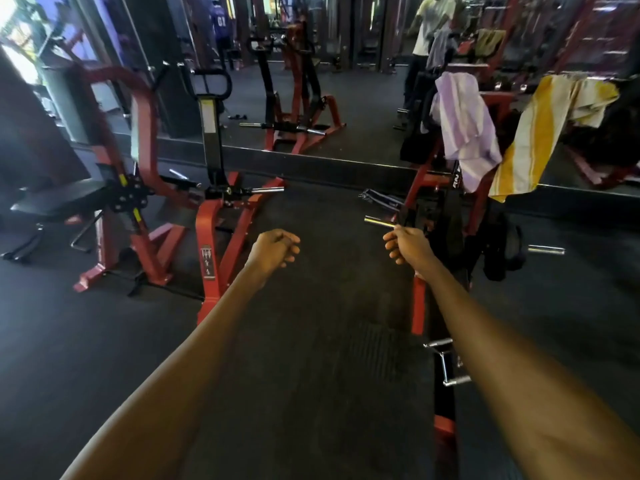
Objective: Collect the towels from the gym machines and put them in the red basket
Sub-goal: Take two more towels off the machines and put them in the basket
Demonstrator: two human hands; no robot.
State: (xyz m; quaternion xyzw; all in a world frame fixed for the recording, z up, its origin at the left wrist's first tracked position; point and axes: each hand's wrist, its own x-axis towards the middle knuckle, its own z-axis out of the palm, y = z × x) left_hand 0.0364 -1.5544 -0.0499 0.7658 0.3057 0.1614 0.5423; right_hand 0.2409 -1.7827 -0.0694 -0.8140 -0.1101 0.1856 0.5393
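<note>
A purple and white striped towel [465, 129] hangs over the top of a red machine [420, 188] at the right. Beside it, further right, a yellow and white striped towel [533, 133] is draped over the same machine. Both my arms reach forward over the dark floor. My left hand [273, 251] is loosely curled with nothing in it. My right hand [407, 245] is also curled and empty, below and left of the purple towel, close to a chrome peg [379, 221]. No red basket is in view.
A second red and black machine [214, 216] stands left of centre, with a padded bench [59, 202] at far left. A wall mirror [346, 81] runs across the back and reflects a person. A chrome handle [446, 365] lies on the floor at the right.
</note>
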